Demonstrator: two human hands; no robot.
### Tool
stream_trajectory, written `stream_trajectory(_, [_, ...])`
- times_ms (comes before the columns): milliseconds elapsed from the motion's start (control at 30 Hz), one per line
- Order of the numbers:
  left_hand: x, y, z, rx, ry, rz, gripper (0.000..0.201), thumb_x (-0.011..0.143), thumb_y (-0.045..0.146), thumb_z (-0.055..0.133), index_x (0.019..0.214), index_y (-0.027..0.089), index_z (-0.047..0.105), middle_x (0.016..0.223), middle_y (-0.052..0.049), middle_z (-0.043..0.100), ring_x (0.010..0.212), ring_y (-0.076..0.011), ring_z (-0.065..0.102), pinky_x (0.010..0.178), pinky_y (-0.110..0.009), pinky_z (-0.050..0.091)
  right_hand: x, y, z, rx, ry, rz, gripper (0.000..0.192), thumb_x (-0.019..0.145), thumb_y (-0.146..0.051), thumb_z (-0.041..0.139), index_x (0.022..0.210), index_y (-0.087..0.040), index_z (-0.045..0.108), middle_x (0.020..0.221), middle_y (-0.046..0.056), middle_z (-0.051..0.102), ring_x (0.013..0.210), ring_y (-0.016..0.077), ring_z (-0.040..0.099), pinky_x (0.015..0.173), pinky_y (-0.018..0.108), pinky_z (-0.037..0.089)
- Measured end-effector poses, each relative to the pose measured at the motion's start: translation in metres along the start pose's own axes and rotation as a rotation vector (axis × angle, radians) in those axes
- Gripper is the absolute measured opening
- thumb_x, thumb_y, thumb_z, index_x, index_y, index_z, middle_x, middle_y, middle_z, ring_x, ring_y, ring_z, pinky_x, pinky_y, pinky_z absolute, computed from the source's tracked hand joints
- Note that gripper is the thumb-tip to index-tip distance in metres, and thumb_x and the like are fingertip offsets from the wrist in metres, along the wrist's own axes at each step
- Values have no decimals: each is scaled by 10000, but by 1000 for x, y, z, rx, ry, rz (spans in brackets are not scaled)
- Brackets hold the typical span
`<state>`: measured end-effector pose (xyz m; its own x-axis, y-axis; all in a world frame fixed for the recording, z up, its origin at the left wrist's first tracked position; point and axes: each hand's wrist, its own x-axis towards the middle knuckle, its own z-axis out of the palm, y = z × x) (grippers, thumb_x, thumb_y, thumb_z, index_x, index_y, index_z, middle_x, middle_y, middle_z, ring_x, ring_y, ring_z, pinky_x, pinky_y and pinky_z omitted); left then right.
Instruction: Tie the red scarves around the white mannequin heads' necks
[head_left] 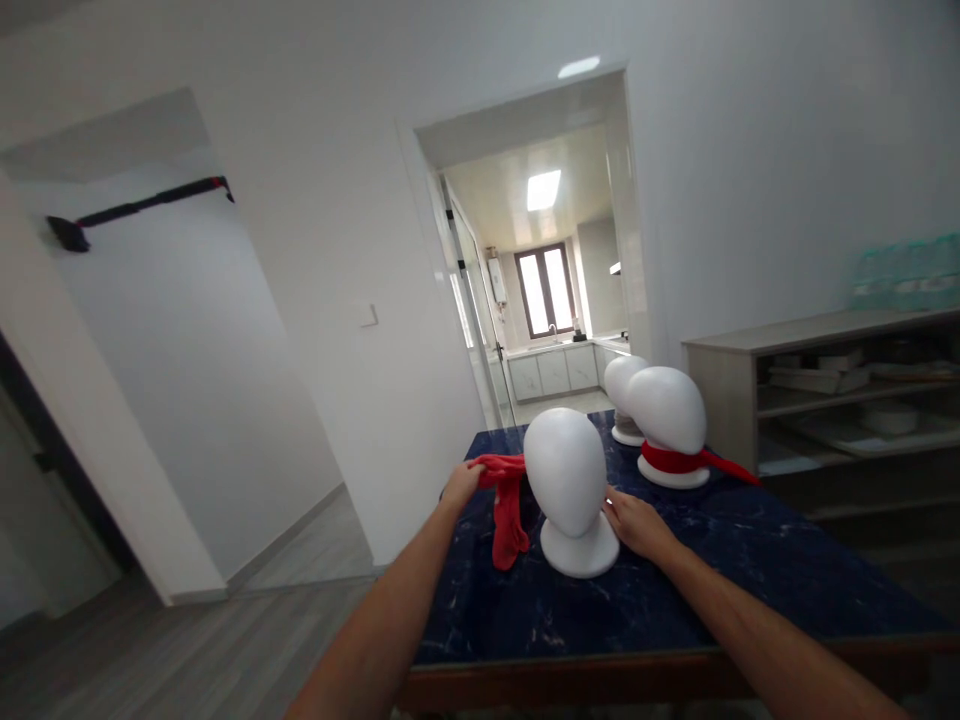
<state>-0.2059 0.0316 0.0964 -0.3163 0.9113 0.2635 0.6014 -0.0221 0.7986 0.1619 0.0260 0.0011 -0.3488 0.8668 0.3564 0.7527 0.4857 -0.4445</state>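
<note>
Left hand (459,483) gripped a red scarf (507,505); right hand (634,522) lay open against the bare head (566,475) between them; farther head (667,412) already scarfed

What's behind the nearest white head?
Behind the nearest white head stands a second head with a red scarf around its neck, then a third head, mostly hidden.

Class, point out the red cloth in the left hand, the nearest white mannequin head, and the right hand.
red cloth (508,505), head view, hanging part
nearest white mannequin head (566,468), head view, face
right hand (636,522), head view, back
</note>
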Motion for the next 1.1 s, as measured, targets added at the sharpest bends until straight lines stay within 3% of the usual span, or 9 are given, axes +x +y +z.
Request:
stream_trajectory(167, [2,55,-81,-203,76,38,370,888,503,636,899,149,741,834,-115,780,795,-267,751,769,-392,607,2,7,-2,120,75,25,272,1061,-308,386,1112,-216,636,1038,77,759,942,229,698,809,303,428])
stream_trajectory(333, [-12,118,-148,-392,-68,80,435,845,546,763,925,119,745,858,-132,771,814,-281,747,810,-439,620,-8,0,-37,375,576,199,304,1003,-405,429,1052,-191,639,935,114,733,851,265,680,774,355,466])
stream_trajectory(467, [-38,159,-178,-465,-193,123,467,875,567,772,975,111,747,916,-137,765,903,-305,741,868,-463,608,-42,-47,-81,509,886,142,306,989,-477,531,1064,-199,633,952,99,719,837,250,667,761,349,498])
stream_trajectory(567, [-60,190,-184,-456,-234,155,465,928,570,722,988,110,752,939,-138,760,968,-323,733,896,-468,601,-69,-105,-110,524,862,-115,226,1008,-438,572,1047,-224,631,947,62,703,839,220,651,768,332,510])
stream_trajectory(667, [-82,224,-182,-506,-295,175,409,937,511,734,980,104,754,953,-137,759,977,-328,730,905,-477,603,-80,-160,-130,500,679,-323,166,1030,-386,565,1030,-236,635,928,48,675,837,204,635,777,336,522])
stream_trajectory(767, [-100,255,-177,-566,-367,201,355,945,443,744,998,92,758,999,-143,768,993,-324,730,904,-468,614,-70,-196,-136,566,600,-414,239,1009,-402,615,1191,-249,642,1144,82,682,1014,235,657,894,393,564])
stream_trajectory(933, [-121,294,-167,-614,-435,300,405,992,460,697,1144,87,740,1111,-158,767,1080,-365,736,907,-520,628,-43,-213,-131,848,517,-360,839,967,-574,694,1659,-309,300,1661,122,422,1503,302,452,1234,557,403])
stream_trajectory(1033, [-135,314,-151,-708,-507,365,417,1029,458,640,1199,83,714,1136,-143,764,1101,-358,741,922,-522,630,-41,-215,-132,893,426,-403,970,954,-691,653,1706,-276,202,1711,130,357,1571,314,366,1294,565,306])
stream_trajectory(1100, [-146,325,-136,-774,-613,374,421,1043,452,613,1214,78,701,1148,-135,763,1101,-339,743,932,-502,626,-46,-217,-135,929,384,-448,1041,906,-754,672,1701,-257,221,1670,140,422,1526,325,433,1274,536,352])
